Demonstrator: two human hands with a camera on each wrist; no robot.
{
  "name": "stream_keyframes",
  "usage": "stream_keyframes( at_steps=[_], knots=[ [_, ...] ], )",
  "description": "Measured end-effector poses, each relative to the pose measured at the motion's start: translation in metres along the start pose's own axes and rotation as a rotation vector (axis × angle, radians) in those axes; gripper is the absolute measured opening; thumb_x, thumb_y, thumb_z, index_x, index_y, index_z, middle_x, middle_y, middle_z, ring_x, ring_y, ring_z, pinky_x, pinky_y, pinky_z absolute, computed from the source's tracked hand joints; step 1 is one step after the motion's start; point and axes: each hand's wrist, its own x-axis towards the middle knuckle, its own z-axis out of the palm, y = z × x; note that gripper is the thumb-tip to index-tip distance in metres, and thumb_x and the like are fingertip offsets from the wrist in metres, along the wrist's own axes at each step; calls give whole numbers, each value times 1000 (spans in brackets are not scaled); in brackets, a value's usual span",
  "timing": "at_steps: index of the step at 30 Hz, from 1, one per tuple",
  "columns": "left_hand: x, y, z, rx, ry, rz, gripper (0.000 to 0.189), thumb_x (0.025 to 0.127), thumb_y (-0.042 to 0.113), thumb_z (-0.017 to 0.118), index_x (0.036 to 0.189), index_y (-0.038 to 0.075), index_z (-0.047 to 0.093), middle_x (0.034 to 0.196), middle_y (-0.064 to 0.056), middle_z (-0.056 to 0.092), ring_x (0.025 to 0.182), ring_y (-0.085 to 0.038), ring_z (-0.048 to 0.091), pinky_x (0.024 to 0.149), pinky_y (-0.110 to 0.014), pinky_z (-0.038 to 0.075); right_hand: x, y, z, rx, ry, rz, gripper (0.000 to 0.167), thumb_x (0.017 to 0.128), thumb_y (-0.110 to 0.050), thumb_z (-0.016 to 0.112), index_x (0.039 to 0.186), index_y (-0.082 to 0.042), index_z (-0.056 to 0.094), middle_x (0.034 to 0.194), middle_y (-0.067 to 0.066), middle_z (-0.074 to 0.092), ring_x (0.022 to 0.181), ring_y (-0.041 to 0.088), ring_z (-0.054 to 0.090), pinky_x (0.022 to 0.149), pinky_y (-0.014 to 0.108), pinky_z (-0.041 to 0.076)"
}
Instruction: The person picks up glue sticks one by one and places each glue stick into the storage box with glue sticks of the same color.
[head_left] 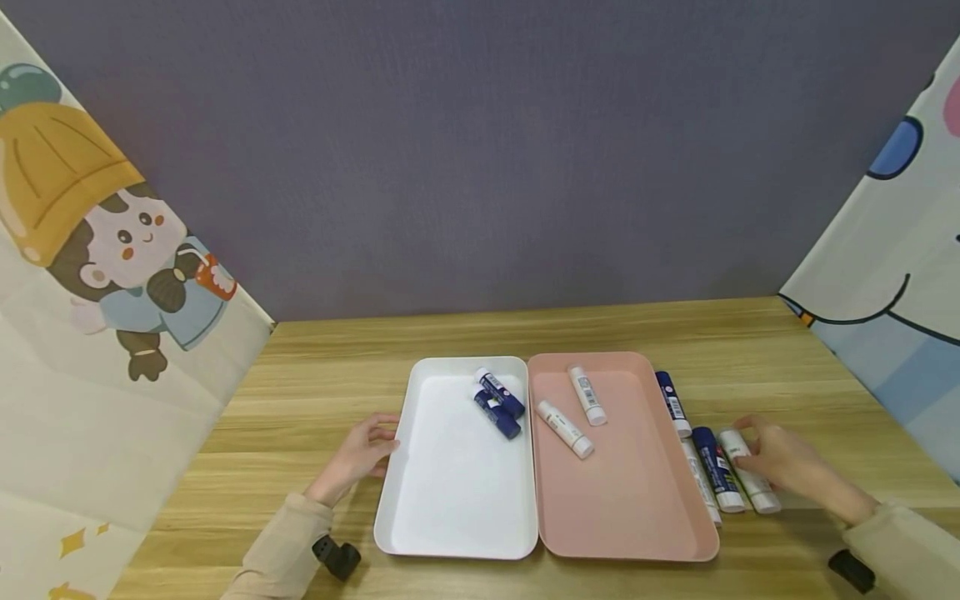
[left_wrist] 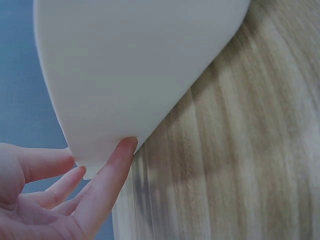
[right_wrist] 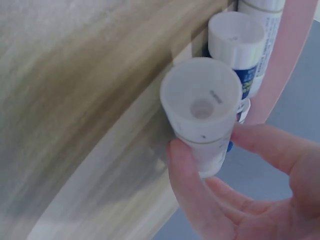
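My left hand [head_left: 358,454] touches the left edge of a white tray [head_left: 450,533], its fingertips against the outer wall [left_wrist: 140,75] in the left wrist view. Two dark blue glue sticks [head_left: 497,415] lie in that tray. My right hand [head_left: 783,462] pinches a white glue stick [head_left: 756,492] between thumb and fingers; the hollow end of this glue stick [right_wrist: 200,95] faces the right wrist camera. Beside it lie a blue glue stick [head_left: 716,467], a white one [head_left: 701,479] partly hidden by the pink tray [head_left: 630,533], and another blue one [head_left: 672,400].
Two white glue sticks [head_left: 564,429] lie in the pink tray, which stands directly against the white one. The wooden table [head_left: 322,367] ends at a grey-purple partition [head_left: 480,167], with cartoon-printed cloths [head_left: 112,400] on both sides.
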Motion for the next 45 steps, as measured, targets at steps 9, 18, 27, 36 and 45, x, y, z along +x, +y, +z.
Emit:
stream_keyframes(
  at_steps=[9, 18, 27, 36, 45],
  knots=[
    [0, 0, 0, 7, 7, 4, 38, 86, -4, 48, 123, -5, 41, 104, -24, 51, 77, -22, 58, 59, -38, 55, 0, -5, -7, -6, 15, -13, 50, 78, -6, 58, 114, 19, 33, 69, 6, 56, 45, 15, 47, 38, 24, 39],
    [1, 0, 0, 4, 12, 0, 37, 86, -5, 48, 123, -4, 42, 104, -23, 52, 76, -23, 59, 60, -36, 55, 1, -10, -13, -14, 26, -31, 51, 78, -7, 57, 114, 18, 32, 72, 9, 57, 47, 16, 47, 39, 25, 39],
    [-1, 1, 0, -9, 1, 1, 37, 86, -4, 48, 123, -5, 41, 106, -25, 51, 76, -23, 59, 60, -38, 55, 6, -18, -19, -17, 42, -61, 53, 78, -9, 57, 115, 18, 32, 71, 9, 55, 48, 15, 45, 39, 25, 38],
    [-1, 3, 1, -9, 11, -4, 37, 86, -5, 48, 122, -5, 42, 104, -25, 51, 76, -23, 59, 61, -38, 55, 14, -40, -30, -47, 25, -87, 54, 80, -14, 58, 117, 17, 32, 77, 18, 56, 51, 15, 46, 43, 29, 39],
    [-3, 4, 0, -15, -8, 3, 37, 87, -4, 47, 123, -6, 40, 105, -26, 50, 77, -23, 59, 62, -38, 55, 24, -58, -34, -53, 25, -117, 56, 81, -14, 58, 119, 19, 32, 77, 17, 54, 49, 14, 43, 45, 28, 37]
  ],
)
